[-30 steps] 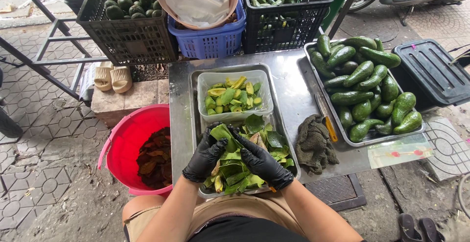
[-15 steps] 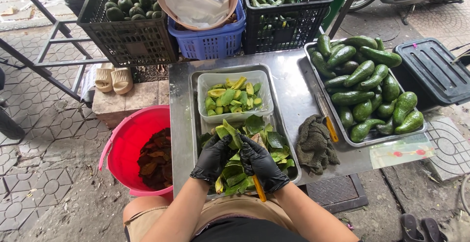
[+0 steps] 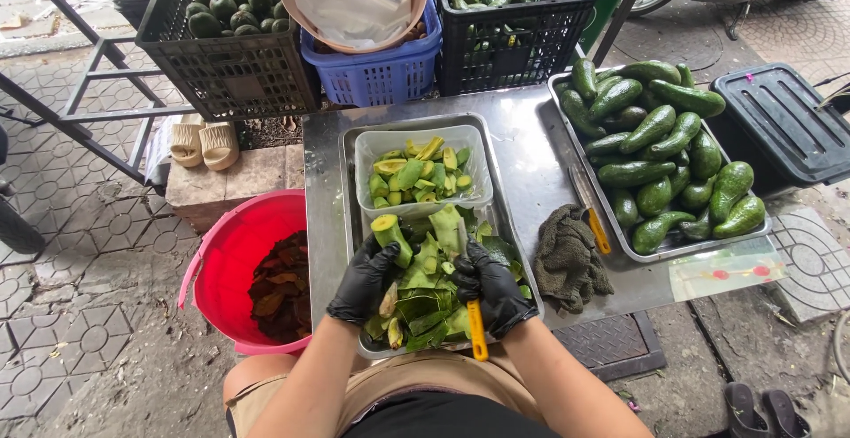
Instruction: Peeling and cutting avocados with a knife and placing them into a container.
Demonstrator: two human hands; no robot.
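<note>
Peeling avocado is the step you seem to be in: your left hand [image 3: 365, 280], in a black glove, is closed around a peeled avocado piece [image 3: 390, 234], and your right hand [image 3: 494, 289] grips a yellow-handled peeler [image 3: 476, 327] just beside it. Both hands work over the metal tray [image 3: 350, 192] at the desk's near edge, above a heap of green peels [image 3: 425, 310]. Next, I judge, the piece wants cutting into the clear tub [image 3: 365, 150] right behind, which calls for a steady hold. One red bucket [image 3: 226, 261] sits off the desk's left edge. One grey cloth [image 3: 571, 261] and a second yellow-handled knife [image 3: 593, 217] lie to the right. One tray of whole avocados [image 3: 660, 150], roughly twenty, fills the far right corner. Three crates [image 3: 230, 75] stand beyond.
</note>
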